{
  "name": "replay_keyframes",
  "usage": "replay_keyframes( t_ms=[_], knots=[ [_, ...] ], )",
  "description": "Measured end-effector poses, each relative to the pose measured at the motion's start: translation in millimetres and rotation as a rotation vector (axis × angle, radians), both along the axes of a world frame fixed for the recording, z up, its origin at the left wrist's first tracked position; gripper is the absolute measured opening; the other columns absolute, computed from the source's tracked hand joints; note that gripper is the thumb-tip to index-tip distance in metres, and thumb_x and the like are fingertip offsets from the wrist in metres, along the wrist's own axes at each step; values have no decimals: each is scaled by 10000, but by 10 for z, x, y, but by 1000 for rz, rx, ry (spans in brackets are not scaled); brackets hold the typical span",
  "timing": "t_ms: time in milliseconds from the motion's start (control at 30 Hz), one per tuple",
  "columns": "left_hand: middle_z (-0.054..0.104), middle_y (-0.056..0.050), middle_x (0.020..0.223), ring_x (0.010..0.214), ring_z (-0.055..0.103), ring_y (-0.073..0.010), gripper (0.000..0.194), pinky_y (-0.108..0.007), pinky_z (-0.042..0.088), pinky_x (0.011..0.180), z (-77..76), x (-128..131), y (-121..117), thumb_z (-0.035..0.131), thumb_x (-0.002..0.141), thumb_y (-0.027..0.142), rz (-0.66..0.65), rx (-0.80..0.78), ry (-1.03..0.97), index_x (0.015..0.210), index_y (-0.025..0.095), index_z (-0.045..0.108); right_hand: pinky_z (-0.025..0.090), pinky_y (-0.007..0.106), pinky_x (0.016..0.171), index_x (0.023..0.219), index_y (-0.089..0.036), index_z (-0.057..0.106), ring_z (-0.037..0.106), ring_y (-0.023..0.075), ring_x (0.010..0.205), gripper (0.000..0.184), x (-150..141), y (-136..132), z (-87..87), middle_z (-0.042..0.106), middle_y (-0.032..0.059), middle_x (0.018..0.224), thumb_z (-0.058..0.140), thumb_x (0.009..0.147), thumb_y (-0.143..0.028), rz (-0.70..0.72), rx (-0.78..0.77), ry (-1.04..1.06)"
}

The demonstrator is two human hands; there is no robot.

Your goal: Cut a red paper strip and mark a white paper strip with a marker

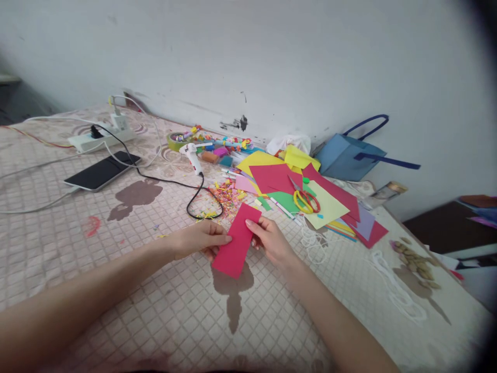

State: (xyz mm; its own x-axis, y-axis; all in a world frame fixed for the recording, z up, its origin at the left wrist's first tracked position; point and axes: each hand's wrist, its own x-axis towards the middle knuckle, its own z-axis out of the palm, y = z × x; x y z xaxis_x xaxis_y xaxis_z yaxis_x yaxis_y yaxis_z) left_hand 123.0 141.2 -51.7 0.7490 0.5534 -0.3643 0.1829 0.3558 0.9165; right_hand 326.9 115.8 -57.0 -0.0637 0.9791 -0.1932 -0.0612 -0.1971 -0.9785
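Observation:
A red rectangular strip of paper (237,239) is held just above the patterned bed cover, tilted so its long side runs from lower left to upper right. My left hand (198,239) pinches its left edge, fingers closed on the paper. My right hand (269,239) grips the right edge near the top, thumb on the upper face. Beyond the strip lies a pile of coloured paper sheets (306,194) with yellow-and-red scissors (306,199) on top.
A white glue gun (192,155) with a black cord lies at centre left. Further left are a power strip (101,137) and a dark tablet (101,171). A blue bag (349,153) leans on the wall. White string (396,290) and small shells (415,261) lie right. Paper scraps (227,196) are scattered.

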Motion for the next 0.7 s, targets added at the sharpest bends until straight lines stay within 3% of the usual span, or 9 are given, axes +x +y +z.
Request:
replay_keyframes(
  t_ms=[167, 300, 367, 467, 533, 700],
  knots=[
    [694, -42, 648, 465, 580, -100, 384, -185, 403, 440, 59, -28, -20, 632, 776, 527, -103, 30, 126, 795, 148, 691, 286, 139, 305, 861, -188, 514, 415, 42, 345, 291, 65, 31, -66, 533, -81, 537, 652, 750, -419, 22, 106, -156],
    [647, -35, 517, 400, 558, -119, 465, -195, 380, 397, 92, -87, -3, 577, 773, 600, -216, 200, 284, 670, 150, 631, 323, 158, 311, 838, -188, 511, 437, 61, 341, 242, 155, 57, -111, 520, -74, 526, 591, 797, -413, 265, 113, -356],
    [622, -20, 481, 384, 538, -113, 455, -194, 386, 395, 90, -106, 23, 561, 784, 586, -165, 309, 310, 635, 157, 593, 329, 166, 323, 832, -189, 532, 456, 65, 373, 223, 181, 66, -120, 537, -53, 588, 572, 810, -407, 255, 156, -408],
    [619, -11, 507, 394, 509, -94, 416, -184, 382, 401, 47, -103, 68, 545, 805, 536, -53, 448, 262, 620, 164, 550, 328, 167, 370, 766, -194, 542, 464, 66, 460, 214, 197, 82, -104, 540, -32, 672, 652, 753, -377, 48, 227, -369],
    [628, -10, 569, 438, 518, -96, 346, -184, 391, 417, 3, -76, 79, 573, 794, 490, 38, 515, 212, 681, 164, 564, 325, 175, 394, 673, -193, 504, 435, 72, 475, 272, 190, 88, -75, 488, -39, 607, 663, 745, -402, -18, 221, -293],
    [593, -2, 658, 549, 543, -108, 279, -193, 413, 484, -51, 56, -12, 613, 777, 432, 224, 611, 124, 853, 164, 610, 210, 191, 336, 676, -196, 463, 335, 61, 387, 405, 60, 15, 16, 438, -46, 568, 461, 841, -566, 87, 108, -105]
  ],
)
